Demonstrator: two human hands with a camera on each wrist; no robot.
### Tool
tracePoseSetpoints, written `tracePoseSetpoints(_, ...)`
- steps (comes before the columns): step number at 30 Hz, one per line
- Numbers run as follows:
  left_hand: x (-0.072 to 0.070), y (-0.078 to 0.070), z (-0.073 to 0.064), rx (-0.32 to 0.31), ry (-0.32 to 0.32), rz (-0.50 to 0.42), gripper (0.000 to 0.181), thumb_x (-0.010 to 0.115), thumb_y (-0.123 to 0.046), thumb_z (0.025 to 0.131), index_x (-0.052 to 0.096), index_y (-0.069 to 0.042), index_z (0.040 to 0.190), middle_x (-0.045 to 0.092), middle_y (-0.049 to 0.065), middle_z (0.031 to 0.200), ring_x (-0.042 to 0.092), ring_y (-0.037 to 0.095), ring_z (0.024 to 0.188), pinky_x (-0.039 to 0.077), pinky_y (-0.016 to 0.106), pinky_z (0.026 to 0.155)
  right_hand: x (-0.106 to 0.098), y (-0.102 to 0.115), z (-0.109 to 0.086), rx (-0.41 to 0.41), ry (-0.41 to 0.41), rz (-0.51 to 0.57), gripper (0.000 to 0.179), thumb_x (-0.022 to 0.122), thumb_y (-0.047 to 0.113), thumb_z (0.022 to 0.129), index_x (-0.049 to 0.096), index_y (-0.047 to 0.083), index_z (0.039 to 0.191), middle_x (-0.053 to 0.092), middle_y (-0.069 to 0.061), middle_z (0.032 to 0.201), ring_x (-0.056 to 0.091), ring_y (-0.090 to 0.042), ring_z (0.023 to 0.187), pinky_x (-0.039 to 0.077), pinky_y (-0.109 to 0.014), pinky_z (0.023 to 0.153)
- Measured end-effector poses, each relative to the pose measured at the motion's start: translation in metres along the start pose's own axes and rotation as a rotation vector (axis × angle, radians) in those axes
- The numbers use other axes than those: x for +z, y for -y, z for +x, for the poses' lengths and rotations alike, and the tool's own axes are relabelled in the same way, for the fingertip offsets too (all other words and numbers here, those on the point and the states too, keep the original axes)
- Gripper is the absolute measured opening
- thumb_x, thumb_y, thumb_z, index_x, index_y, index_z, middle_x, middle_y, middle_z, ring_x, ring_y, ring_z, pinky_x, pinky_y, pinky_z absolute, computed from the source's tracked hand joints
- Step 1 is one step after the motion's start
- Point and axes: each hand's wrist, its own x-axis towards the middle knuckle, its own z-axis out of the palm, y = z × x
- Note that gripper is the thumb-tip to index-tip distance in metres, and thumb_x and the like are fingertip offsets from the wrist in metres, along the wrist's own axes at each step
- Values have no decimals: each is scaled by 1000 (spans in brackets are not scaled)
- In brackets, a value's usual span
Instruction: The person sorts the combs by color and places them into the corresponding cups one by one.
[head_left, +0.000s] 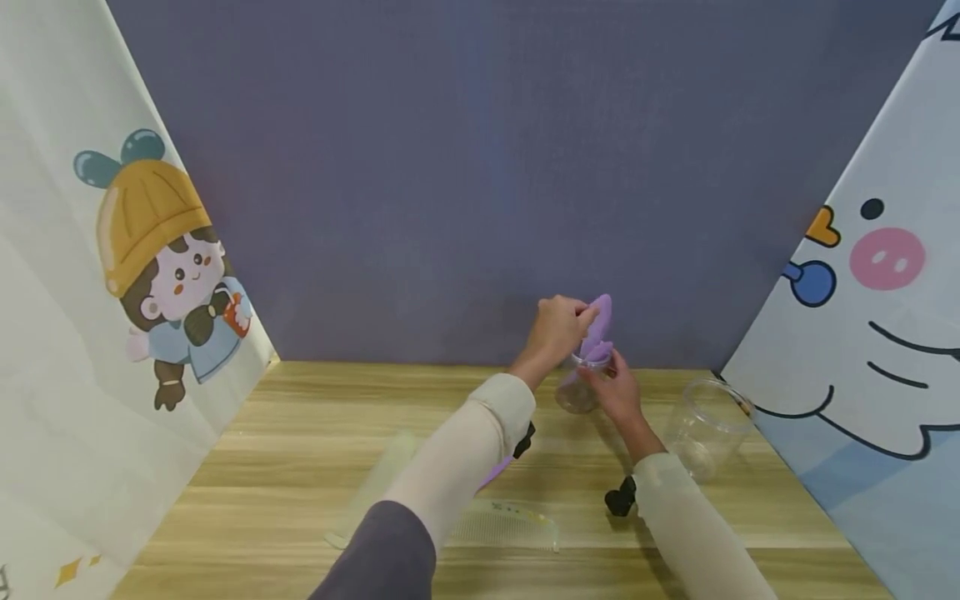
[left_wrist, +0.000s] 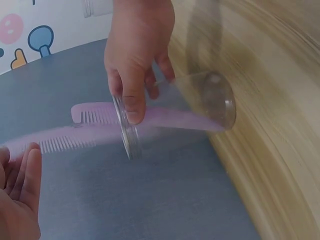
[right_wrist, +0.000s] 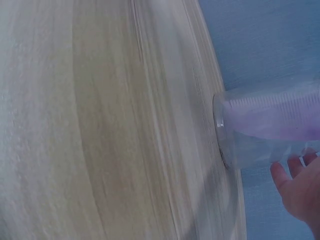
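Note:
My left hand (head_left: 557, 332) pinches a purple comb (head_left: 602, 315) by its upper end, over the mouth of a clear plastic jar (head_left: 576, 395). Its lower end reaches the jar's rim in the left wrist view. A second purple comb (left_wrist: 180, 119) stands inside the jar, its end sticking out past the rim. My right hand (head_left: 617, 388) grips the jar near the rim, thumb on one side and fingers round the other. In the right wrist view the jar's base (right_wrist: 220, 131) is close to the tabletop, and the right fingers (right_wrist: 281, 176) lie along its wall.
Another clear jar (head_left: 705, 429) stands to the right on the wooden table (head_left: 300, 425). A pale comb (head_left: 506, 527) and a pale green piece (head_left: 382, 475) lie in front, partly behind the left sleeve. A purple item (head_left: 495, 473) peeks out there. A grey wall (head_left: 420, 208) rises behind.

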Motion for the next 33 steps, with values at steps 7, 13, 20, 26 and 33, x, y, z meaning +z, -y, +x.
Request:
tracePoseSetpoints(7,2,4,-5,-18,125,82,29,62,-37,102,82,-16,97,77,-4,84,56,4,61,38,14,51,2,1,-3,6,15,16,86,75,39,92,31,10,159,48,-26,150,46,-42,140,43,-55,114)
tracePoseSetpoints(13,-4,16,-9,5,202,112,26,65,-32,101,78,-15,115,79,-2,107,72,10,92,55,19,77,2,0,-3,23,23,5,89,74,44,92,27,12,161,46,-25,152,45,-41,141,42,-56,114)
tracePoseSetpoints(20,-19,32,-20,0,337,173,30,67,-30,100,74,-12,123,77,1,112,70,14,101,56,24,86,1,0,0,32,28,20,90,75,40,92,26,13,162,44,-25,155,43,-42,142,41,-56,115)
tracePoseSetpoints(26,-35,48,-36,-13,389,189,34,70,-29,97,72,-10,125,76,4,118,70,17,110,56,28,95,3,1,1,23,24,-8,90,76,39,91,26,11,161,45,-27,154,45,-43,141,39,-56,117)
tracePoseSetpoints(33,-49,68,-59,-56,452,181,39,69,-30,98,69,-7,129,73,9,125,68,22,117,55,35,101,2,3,0,14,15,-5,87,76,32,92,29,8,160,47,-28,151,45,-44,141,39,-55,117)
